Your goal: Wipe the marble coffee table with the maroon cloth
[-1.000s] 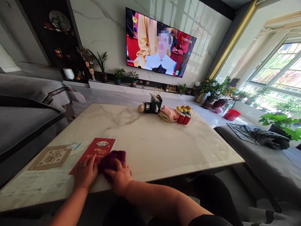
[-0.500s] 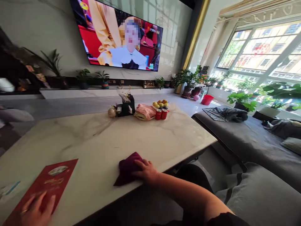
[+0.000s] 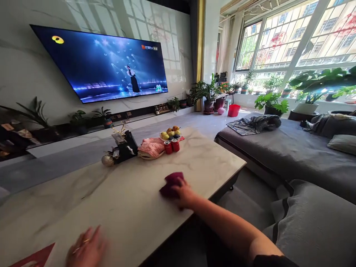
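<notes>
A dark purple cloth point(image 3: 171, 184) is bunched on the marble-patterned table point(image 3: 125, 207). My right hand point(image 3: 185, 194) is closed on it from the right, with the arm reaching in from the lower right. At the bottom, my left hand point(image 3: 86, 249) is blurred by motion, its fingers stretched over the tabletop, a ring on one of them and nothing held. Left of that hand, the corner of a red printed card or folder point(image 3: 39, 256) shows at the frame's lower edge; the rest lies out of view.
Toward the table's far side stand a round ornament point(image 3: 108, 160), a black holder point(image 3: 126, 146), a pink cloth point(image 3: 151, 147) in a basket, red cans point(image 3: 171, 146) and a fruit bowl point(image 3: 170, 133). A grey sofa point(image 3: 314, 215) borders the right.
The view has turned right. My right hand and the cloth have moved farther along the table, the cloth more bunched. My left hand has come off the red card and moved right.
</notes>
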Available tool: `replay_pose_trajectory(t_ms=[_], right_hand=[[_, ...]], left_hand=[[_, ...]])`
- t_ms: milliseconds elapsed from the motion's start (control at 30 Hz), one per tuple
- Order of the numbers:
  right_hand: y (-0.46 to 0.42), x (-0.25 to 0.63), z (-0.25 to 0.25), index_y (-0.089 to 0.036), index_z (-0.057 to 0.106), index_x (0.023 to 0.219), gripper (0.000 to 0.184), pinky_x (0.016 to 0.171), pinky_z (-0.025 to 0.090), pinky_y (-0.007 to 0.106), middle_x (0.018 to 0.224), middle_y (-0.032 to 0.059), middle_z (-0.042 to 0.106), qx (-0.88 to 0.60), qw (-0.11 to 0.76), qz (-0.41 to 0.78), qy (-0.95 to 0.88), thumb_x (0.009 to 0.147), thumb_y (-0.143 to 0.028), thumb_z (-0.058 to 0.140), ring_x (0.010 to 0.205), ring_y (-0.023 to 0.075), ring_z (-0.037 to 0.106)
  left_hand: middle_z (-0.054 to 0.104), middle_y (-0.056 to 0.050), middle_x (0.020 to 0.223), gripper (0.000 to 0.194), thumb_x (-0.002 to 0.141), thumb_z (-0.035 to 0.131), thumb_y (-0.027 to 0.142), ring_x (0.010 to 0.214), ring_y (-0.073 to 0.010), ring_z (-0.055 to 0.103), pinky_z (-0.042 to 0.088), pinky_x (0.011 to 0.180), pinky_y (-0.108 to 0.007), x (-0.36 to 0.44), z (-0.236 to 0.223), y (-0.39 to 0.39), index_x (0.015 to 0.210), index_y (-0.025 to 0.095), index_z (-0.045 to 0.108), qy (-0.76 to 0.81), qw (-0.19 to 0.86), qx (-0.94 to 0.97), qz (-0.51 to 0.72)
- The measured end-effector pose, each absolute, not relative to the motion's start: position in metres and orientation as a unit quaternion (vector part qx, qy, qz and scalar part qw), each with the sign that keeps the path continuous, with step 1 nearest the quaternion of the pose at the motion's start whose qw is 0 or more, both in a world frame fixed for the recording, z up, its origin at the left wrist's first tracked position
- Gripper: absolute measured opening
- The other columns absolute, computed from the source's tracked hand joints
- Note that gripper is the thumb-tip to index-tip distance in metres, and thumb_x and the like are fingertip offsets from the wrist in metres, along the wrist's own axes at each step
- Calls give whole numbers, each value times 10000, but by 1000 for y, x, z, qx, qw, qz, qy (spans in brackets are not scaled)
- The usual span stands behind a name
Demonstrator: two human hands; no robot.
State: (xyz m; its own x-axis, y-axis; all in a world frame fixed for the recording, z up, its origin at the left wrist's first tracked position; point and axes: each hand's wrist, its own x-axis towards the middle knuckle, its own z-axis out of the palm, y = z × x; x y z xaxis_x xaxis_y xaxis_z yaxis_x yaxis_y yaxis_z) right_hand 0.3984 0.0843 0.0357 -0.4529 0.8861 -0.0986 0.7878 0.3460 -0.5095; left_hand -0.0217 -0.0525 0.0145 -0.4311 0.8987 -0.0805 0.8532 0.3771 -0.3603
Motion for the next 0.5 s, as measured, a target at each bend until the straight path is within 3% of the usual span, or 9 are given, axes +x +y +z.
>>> replay_pose_trajectory(t_ms=[33,100,167,267,333,400,500], right_hand=[[80,385,30,-405,564,1605,955,1242,352,769,1845,131,229,-482,75,257,-834,720,-475,918,1648,536,254],[73,364,17,-399,501,1656,1093,1218,216,909,1862,152,162,-426,38,252,-868,678,-647,921,1667,610,88],[74,359,4,-371,412,1710,1068,1211,161,939,1872,168,90,-394,38,233,-888,784,-699,830,1671,613,33],[95,380,-9,-425,485,1661,705,1224,310,860,1877,75,150,-370,68,212,-902,986,-526,657,1678,530,164],[119,407,-12,-462,553,1604,568,1197,426,763,1870,0,201,-375,78,198,-902,1038,-416,568,1636,463,295],[148,440,-11,-478,595,1566,540,1163,480,675,1862,-43,229,-404,83,189,-891,1041,-361,550,1563,418,394],[194,493,-6,-465,648,1523,593,1156,469,546,1828,-65,328,-479,104,182,-853,976,-239,614,1464,358,470]], left_hand=[[490,-160,1736,621,1029,494,315,1604,-280,465,414,1249,-387,-1,9,-33,1633,179,543,-812,74,-550,182],[452,-159,1761,626,1072,380,339,1615,-296,447,430,1233,-427,40,-6,7,1672,191,483,-803,90,-573,137],[432,-166,1771,637,1106,283,384,1621,-311,433,431,1232,-454,72,-22,39,1692,191,443,-809,82,-576,90],[404,-189,1777,674,1124,194,440,1628,-332,402,417,1242,-515,89,-47,63,1697,171,426,-829,60,-554,55],[382,-192,1782,692,1121,185,480,1638,-348,366,398,1248,-567,86,-61,67,1698,179,420,-836,67,-542,45],[381,-188,1776,699,1117,189,505,1638,-348,352,380,1253,-582,81,-71,65,1698,190,417,-835,83,-542,42],[414,-187,1750,689,1115,194,487,1614,-336,380,373,1254,-558,80,-71,62,1681,185,446,-833,90,-544,44]])
